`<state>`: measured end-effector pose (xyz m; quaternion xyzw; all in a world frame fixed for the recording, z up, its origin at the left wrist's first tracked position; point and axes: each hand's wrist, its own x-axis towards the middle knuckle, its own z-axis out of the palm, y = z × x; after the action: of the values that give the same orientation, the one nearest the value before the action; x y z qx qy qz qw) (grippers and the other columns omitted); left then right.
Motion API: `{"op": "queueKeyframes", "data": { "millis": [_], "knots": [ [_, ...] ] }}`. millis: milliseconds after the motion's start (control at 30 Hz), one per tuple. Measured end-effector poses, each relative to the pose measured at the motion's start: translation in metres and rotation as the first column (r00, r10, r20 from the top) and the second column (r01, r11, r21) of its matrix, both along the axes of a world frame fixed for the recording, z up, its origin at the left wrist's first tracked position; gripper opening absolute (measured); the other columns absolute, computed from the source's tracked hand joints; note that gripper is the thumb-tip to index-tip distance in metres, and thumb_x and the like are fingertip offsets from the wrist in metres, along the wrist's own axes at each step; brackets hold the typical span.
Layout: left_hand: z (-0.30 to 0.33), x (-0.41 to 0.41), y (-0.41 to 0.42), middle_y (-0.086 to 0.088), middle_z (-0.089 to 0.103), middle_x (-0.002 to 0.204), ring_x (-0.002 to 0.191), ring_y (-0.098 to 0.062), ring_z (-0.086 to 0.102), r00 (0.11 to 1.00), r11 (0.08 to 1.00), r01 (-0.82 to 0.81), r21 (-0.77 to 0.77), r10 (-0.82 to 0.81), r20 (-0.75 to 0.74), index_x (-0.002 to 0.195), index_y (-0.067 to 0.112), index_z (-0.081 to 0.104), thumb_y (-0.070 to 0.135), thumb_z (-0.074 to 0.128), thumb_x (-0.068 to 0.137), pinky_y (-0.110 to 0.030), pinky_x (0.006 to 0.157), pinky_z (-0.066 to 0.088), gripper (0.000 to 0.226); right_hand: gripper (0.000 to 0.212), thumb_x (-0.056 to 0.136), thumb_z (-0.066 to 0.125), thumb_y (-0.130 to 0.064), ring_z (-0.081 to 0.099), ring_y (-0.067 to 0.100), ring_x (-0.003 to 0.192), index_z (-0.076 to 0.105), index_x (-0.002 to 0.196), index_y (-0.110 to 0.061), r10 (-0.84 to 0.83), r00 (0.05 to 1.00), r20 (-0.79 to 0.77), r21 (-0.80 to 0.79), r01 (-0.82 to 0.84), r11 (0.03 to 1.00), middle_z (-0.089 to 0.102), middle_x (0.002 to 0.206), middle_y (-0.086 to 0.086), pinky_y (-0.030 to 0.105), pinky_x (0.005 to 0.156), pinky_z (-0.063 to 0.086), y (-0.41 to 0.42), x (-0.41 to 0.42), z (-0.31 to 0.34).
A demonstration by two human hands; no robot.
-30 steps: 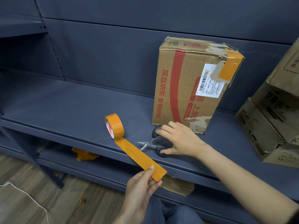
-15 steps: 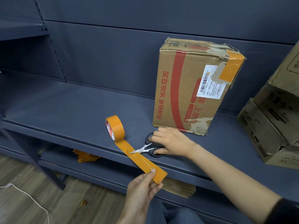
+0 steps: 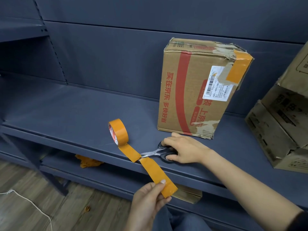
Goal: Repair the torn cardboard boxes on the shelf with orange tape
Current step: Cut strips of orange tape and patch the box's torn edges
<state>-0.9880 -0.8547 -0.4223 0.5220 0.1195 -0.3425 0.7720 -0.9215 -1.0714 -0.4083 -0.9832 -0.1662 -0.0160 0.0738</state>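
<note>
An orange tape roll (image 3: pixel 118 131) stands on edge on the dark shelf (image 3: pixel 66 110). A strip of tape (image 3: pixel 150 165) runs from it toward me. My left hand (image 3: pixel 150 200) pinches the strip's free end below the shelf edge. My right hand (image 3: pixel 185 150) grips black-handled scissors (image 3: pixel 158 153), whose blades are closed across the strip near the roll. Behind stands a torn cardboard box (image 3: pixel 196 90) with red print, an orange tape patch on its top right corner and a ragged lower right corner.
More worn cardboard boxes (image 3: pixel 281 124) are stacked at the right of the shelf. A crumpled orange tape scrap (image 3: pixel 87 161) and a flat cardboard piece (image 3: pixel 188 194) lie on the lower shelf. A white cord (image 3: pixel 25 199) runs over the wooden floor.
My right hand took hold of the scissors on the shelf, slid them left to the strip and closed the blades across it. My left hand kept the strip taut.
</note>
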Motion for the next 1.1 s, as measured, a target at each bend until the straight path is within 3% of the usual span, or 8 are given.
{"op": "queueKeyframes", "data": {
  "millis": [200,367,467,600,700,833,967,1100],
  "knots": [
    [0.005,-0.003,-0.013,-0.009,0.063,0.065,0.062,-0.013,0.063,0.967,0.994,0.104,0.027,-0.107,0.232,0.084,-0.004,0.057,0.007,0.063,0.088,-0.024,0.059,0.055,0.013,0.061,0.081,0.065,-0.054,0.036,0.003,0.093,0.049,0.132,-0.025,-0.201,0.979,0.017,0.024,0.201,0.979,0.053,0.109,-0.015,0.022,0.077,0.032,-0.038,-0.029,0.01],
    [0.012,0.002,-0.027,-0.013,0.067,0.074,0.073,-0.02,0.061,0.895,0.989,0.144,0.035,-0.145,0.421,0.087,-0.003,0.066,0.029,0.078,0.075,-0.042,0.077,0.053,0.037,0.063,0.08,0.068,-0.052,0.048,0.008,0.106,0.05,0.135,-0.028,-0.447,0.885,-0.128,-0.032,0.447,0.894,0.054,0.125,-0.012,0.022,0.08,0.033,-0.078,-0.061,0.019],
    [0.015,0.004,-0.037,-0.007,0.063,0.071,0.071,-0.018,0.057,0.836,0.99,0.133,0.054,-0.141,0.53,0.082,-0.002,0.064,0.027,0.076,0.078,-0.03,0.071,0.048,0.032,0.066,0.079,0.07,-0.051,0.05,0.011,0.114,0.051,0.137,-0.028,-0.513,0.827,-0.232,-0.128,0.497,0.858,0.049,0.124,-0.014,0.025,0.08,0.036,-0.098,-0.078,0.02],
    [0.021,0.005,-0.053,0.0,0.063,0.067,0.067,-0.01,0.057,0.685,0.982,0.162,0.102,-0.186,0.704,0.079,0.009,0.066,0.037,0.077,0.078,-0.022,0.064,0.05,0.03,0.067,0.08,0.074,-0.044,0.048,0.008,0.102,0.047,0.14,-0.029,-0.539,0.78,-0.318,-0.146,0.522,0.84,0.046,0.131,-0.012,0.026,0.079,0.036,-0.116,-0.089,0.024],
    [0.028,0.013,-0.063,0.002,0.064,0.07,0.069,-0.009,0.061,0.407,0.969,0.114,0.218,-0.245,0.88,0.075,0.018,0.065,0.045,0.065,0.078,-0.024,0.068,0.05,0.027,0.048,0.087,0.068,-0.041,0.054,0.01,0.101,0.055,0.132,-0.031,-0.506,0.824,-0.256,-0.026,0.517,0.856,0.051,0.125,-0.012,0.03,0.088,0.046,-0.12,-0.093,0.028],
    [0.049,0.026,-0.078,0.011,0.067,0.084,0.081,-0.011,0.062,0.021,0.975,0.065,0.214,-0.216,0.976,0.084,0.023,0.069,0.026,0.062,0.09,-0.023,0.08,0.049,0.01,0.021,0.095,0.057,-0.039,0.059,0.004,0.093,0.067,0.112,-0.031,-0.476,0.868,-0.14,0.321,0.494,0.808,0.065,0.111,-0.011,0.027,0.083,0.046,-0.098,-0.096,0.052],
    [0.066,0.037,-0.091,0.012,0.067,0.084,0.079,-0.01,0.061,-0.076,0.984,0.047,0.172,-0.169,0.983,0.087,0.02,0.071,0.022,0.063,0.09,-0.029,0.078,0.05,0.009,0.033,0.089,0.057,-0.048,0.065,0.012,0.104,0.07,0.112,-0.029,-0.35,0.929,-0.124,0.67,0.338,0.661,0.07,0.11,-0.013,0.036,0.095,0.05,-0.069,-0.101,0.094],
    [0.075,0.042,-0.097,0.009,0.068,0.082,0.076,-0.014,0.063,-0.039,0.991,0.091,0.097,-0.094,0.995,0.086,0.015,0.072,0.023,0.063,0.088,-0.033,0.072,0.052,0.011,0.027,0.086,0.066,-0.027,0.065,0.017,0.106,0.067,0.113,-0.025,-0.226,0.972,-0.06,0.783,0.187,0.593,0.071,0.112,-0.002,0.032,0.094,0.051,-0.057,-0.101,0.119]
  ]
}}
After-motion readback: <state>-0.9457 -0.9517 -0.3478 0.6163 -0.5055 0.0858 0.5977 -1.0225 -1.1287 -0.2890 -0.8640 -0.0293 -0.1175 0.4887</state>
